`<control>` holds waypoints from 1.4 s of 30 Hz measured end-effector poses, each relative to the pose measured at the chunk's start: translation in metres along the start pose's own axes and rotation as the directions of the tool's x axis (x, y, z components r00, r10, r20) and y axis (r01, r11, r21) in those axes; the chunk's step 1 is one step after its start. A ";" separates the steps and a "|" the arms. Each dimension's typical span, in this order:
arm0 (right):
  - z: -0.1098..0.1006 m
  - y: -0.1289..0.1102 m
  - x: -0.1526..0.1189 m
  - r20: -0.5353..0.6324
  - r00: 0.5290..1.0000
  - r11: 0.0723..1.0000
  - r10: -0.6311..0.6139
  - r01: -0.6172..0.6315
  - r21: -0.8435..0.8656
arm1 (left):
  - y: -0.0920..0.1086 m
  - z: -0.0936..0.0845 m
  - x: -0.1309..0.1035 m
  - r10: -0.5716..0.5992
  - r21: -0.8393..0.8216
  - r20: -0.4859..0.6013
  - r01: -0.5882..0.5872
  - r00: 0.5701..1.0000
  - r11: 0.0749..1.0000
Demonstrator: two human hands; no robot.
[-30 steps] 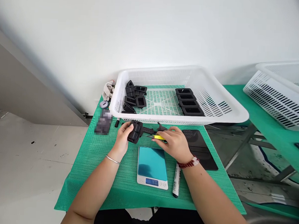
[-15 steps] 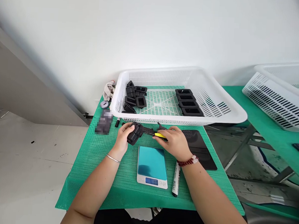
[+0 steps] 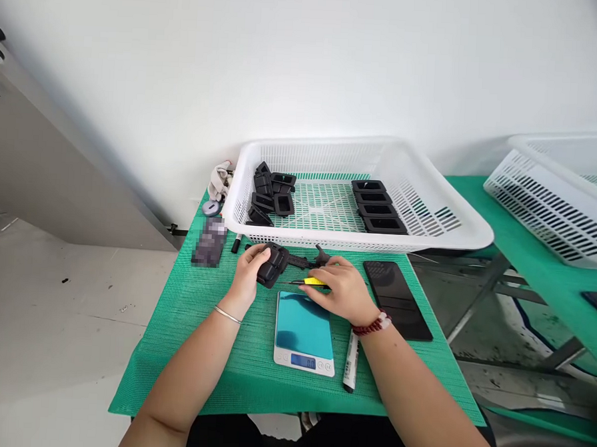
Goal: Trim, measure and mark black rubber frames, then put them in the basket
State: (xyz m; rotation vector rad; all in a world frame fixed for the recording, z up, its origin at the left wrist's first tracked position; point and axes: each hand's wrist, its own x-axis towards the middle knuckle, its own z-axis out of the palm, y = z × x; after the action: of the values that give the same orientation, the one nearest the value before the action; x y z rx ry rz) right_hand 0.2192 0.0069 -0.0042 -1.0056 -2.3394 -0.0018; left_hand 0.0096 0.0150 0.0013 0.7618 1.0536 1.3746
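My left hand (image 3: pixel 248 274) is closed on a black plastic part (image 3: pixel 272 265), holding it above the green mesh cloth. From that part a thin black strip (image 3: pixel 301 261) runs right to a small forked end. My right hand (image 3: pixel 342 289) pinches a yellow-handled cutter (image 3: pixel 314 282), its thin tip pointing left toward the black part, just below the strip. Under the hands a scale (image 3: pixel 305 330) with a teal plate lies on the cloth; its display seems to read 0.0.
A white basket (image 3: pixel 318 235) behind the hands holds several black parts, loose at left and lined up at right. A marker (image 3: pixel 351 363) and a black phone (image 3: pixel 397 299) lie right of the scale. Another basket (image 3: pixel 544 210) stands far right.
My right hand has moved slightly left and down, and the cutter has come away from the strip to just below it. My left hand still holds the black part.
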 end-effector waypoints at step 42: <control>-0.002 -0.004 0.001 0.015 0.993 0.981 0.116 -0.112 -0.159 | -0.002 0.000 0.004 0.041 -0.010 -0.166 -0.043 0.985 0.999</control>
State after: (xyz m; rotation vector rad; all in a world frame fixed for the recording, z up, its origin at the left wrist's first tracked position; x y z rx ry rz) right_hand 0.2171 0.0043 -0.0013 -1.2220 -2.3287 -0.1335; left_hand 0.0098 0.0192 -0.0011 0.6710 1.1618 1.5001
